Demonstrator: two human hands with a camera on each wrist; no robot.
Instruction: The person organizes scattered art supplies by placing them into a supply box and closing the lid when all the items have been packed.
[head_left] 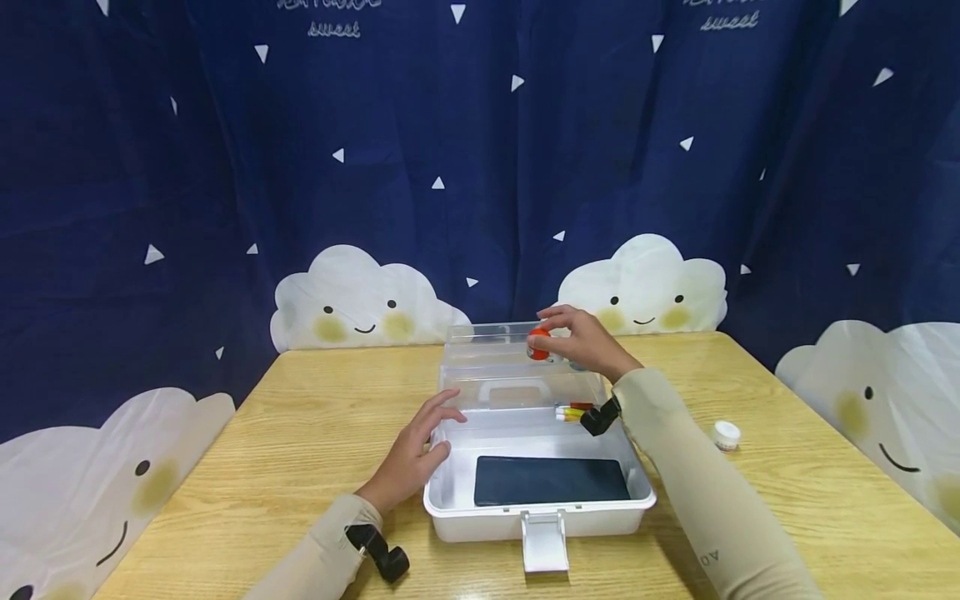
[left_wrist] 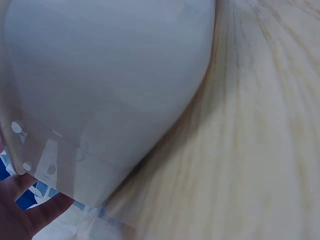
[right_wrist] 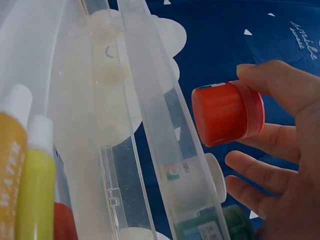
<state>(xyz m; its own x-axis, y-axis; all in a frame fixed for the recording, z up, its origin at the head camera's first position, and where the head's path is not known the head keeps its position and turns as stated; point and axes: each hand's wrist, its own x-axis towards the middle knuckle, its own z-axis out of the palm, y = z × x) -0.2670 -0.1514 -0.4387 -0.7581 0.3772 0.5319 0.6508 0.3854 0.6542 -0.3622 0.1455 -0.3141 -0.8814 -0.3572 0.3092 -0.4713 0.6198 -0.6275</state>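
Observation:
My right hand (head_left: 588,340) pinches a small red jar (right_wrist: 227,114) between thumb and fingers, above the raised clear tray (right_wrist: 157,110) of a white plastic box (head_left: 480,525). In that tray, a white jar (right_wrist: 192,185) and a green jar (right_wrist: 215,225) sit just below the red one. My left hand (head_left: 411,457) is at the box's left rim with its fingers loosely spread; whether it presses on the rim I cannot tell. The left wrist view mostly shows the box's outer wall (left_wrist: 105,85) and some fingers (left_wrist: 50,209).
Inside the box lie a dark flat rectangular case (head_left: 551,481) and several markers (head_left: 572,412). A white jar (head_left: 726,435) stands on the wooden table (head_left: 337,417) to the right. The box's front latch (head_left: 544,546) hangs down. A blue curtain (head_left: 480,125) hangs behind.

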